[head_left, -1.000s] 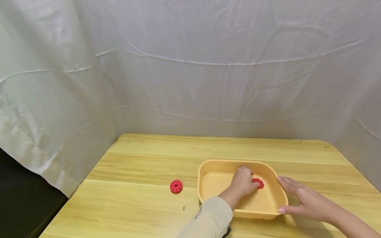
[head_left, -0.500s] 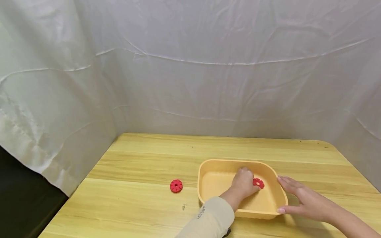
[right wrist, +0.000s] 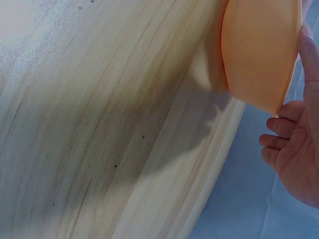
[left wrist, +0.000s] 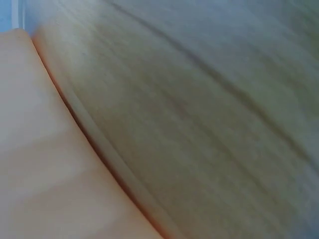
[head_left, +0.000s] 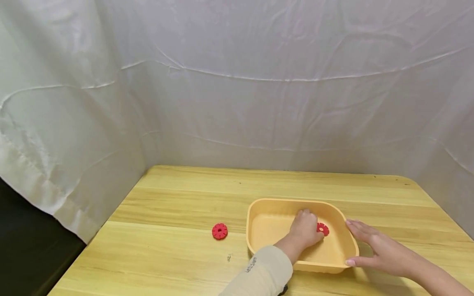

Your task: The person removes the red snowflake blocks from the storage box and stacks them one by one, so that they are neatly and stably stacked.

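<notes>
In the head view my left hand (head_left: 305, 228) reaches down inside a yellow-orange plastic bin (head_left: 266, 200). Its curled fingers and thumb pinch the left edge of a red notched toy disc (head_left: 324, 228) with a hole in its middle. The hand hides part of that disc. My right hand (head_left: 385, 248) rests against the bin's right end, thumb at the near corner and straight fingers at the far side. In the right wrist view, fingertips touch the orange bin wall (right wrist: 259, 55). A second red notched disc (head_left: 220, 231) lies flat on the table left of the bin.
The wood-grain table (head_left: 166, 205) has a rounded far edge. Pale cloth (head_left: 259, 102) hangs behind it and along both sides. A dark area (head_left: 33, 246) shows beyond the table at lower left. The left wrist view shows the bin's outside wall (left wrist: 60, 174) close up.
My left hand has shifted slightly to the right inside the bin, and the disc at its fingers has moved a little with it. The right hand and the other disc stay put.
</notes>
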The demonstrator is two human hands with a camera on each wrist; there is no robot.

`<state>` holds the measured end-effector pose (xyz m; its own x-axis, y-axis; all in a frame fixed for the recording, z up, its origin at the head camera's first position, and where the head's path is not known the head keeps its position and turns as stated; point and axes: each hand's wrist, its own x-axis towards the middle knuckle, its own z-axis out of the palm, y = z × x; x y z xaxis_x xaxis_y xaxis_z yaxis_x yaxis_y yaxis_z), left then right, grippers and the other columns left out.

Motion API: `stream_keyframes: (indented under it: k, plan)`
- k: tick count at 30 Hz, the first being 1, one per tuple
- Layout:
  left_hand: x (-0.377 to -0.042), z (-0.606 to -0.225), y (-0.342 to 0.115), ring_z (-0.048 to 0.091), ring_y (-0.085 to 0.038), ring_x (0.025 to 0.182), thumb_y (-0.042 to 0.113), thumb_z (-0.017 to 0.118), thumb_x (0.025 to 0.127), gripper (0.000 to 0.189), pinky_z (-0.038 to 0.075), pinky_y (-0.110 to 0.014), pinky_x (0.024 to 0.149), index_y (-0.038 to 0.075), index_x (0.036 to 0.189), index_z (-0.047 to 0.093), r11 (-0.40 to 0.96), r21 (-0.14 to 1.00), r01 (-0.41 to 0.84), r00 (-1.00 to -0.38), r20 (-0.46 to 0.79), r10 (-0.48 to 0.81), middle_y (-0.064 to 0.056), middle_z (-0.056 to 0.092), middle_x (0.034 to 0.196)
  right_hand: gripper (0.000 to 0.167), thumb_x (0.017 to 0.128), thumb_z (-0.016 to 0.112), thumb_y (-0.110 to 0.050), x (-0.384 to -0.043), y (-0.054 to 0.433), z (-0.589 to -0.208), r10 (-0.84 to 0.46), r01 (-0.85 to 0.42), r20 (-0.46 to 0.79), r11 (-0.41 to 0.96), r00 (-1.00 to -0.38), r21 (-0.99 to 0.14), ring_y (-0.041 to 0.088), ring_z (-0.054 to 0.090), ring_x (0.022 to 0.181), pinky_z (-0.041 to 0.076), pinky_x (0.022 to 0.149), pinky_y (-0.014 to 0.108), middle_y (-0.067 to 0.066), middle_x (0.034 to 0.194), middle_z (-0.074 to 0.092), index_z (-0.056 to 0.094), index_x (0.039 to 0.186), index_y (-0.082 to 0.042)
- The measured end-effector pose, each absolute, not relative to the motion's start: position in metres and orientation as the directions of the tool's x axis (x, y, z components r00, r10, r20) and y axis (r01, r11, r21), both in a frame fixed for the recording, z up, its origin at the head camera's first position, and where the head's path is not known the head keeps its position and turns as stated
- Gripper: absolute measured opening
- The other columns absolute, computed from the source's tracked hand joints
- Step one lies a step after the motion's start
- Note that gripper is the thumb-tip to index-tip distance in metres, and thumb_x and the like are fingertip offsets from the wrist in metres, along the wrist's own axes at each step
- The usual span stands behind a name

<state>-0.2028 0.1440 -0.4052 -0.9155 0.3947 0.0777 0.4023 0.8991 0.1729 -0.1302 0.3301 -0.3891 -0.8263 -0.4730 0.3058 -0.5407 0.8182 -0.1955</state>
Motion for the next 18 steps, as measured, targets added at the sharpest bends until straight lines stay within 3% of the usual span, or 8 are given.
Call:
stream_keyframes:
  k: [7, 8, 14, 15, 18]
  plan:
    - [-0.204, -0.4068, 0.1431, 0.046, -0.005, 0.08, 0.043, 0.075, 0.071, 0.031, 0.042, -0.011, 0.072, 0.014, 0.07, 0.064, 0.892, 0.206, 0.403, -0.915, 0.079, 0.395, 0.008, 0.054, 0.087, 0.087, 0.065, 0.078, -0.042, -0.1298, 0.3303, -0.3887, -0.473, -0.54, 0.302, 0.818, -0.828, -0.197, 0.034, 0.048, 0.112, 0.002, 0.094, -0.008, 0.026, 0.128, 0.052, 0.047, 0.129, 0.009]
    - [-0.2042, -0.407, 0.143, 0.046, -0.005, 0.08, 0.043, 0.075, 0.071, 0.031, 0.042, -0.011, 0.073, 0.014, 0.069, 0.064, 0.891, 0.212, 0.401, -0.916, 0.078, 0.394, 0.008, 0.054, 0.088, 0.088, 0.065, 0.078, -0.042, -0.1297, 0.3302, -0.3887, -0.469, -0.537, 0.302, 0.819, -0.83, -0.203, 0.028, 0.045, 0.12, 0.002, 0.093, -0.009, 0.026, 0.128, 0.052, 0.047, 0.129, 0.009]
    - [-0.2044, -0.4072, 0.1427, 0.046, -0.005, 0.081, 0.043, 0.074, 0.072, 0.031, 0.043, -0.012, 0.072, 0.014, 0.069, 0.064, 0.894, 0.205, 0.398, -0.917, 0.076, 0.39, 0.008, 0.054, 0.087, 0.088, 0.065, 0.079, -0.042, -0.1299, 0.3302, -0.3887, -0.468, -0.536, 0.303, 0.82, -0.83, -0.201, 0.029, 0.045, 0.12, 0.002, 0.094, -0.009, 0.026, 0.128, 0.052, 0.048, 0.128, 0.009]
    - [-0.2042, -0.4071, 0.1428, 0.047, -0.005, 0.081, 0.044, 0.074, 0.073, 0.031, 0.043, -0.012, 0.072, 0.014, 0.069, 0.064, 0.897, 0.199, 0.396, -0.918, 0.077, 0.388, 0.008, 0.054, 0.086, 0.088, 0.065, 0.079, -0.042, -0.1301, 0.3304, -0.3888, -0.472, -0.538, 0.304, 0.82, -0.828, -0.194, 0.033, 0.048, 0.113, 0.001, 0.094, -0.008, 0.026, 0.128, 0.052, 0.047, 0.129, 0.009]
    - [-0.2036, -0.4067, 0.143, 0.047, -0.005, 0.081, 0.046, 0.073, 0.073, 0.032, 0.044, -0.012, 0.07, 0.015, 0.07, 0.066, 0.904, 0.176, 0.389, -0.921, 0.085, 0.38, 0.008, 0.054, 0.084, 0.088, 0.065, 0.078, -0.042, -0.13, 0.3311, -0.3894, -0.47, -0.537, 0.306, 0.821, -0.828, -0.192, 0.029, 0.046, 0.116, 0.001, 0.094, -0.008, 0.026, 0.129, 0.051, 0.047, 0.129, 0.008]
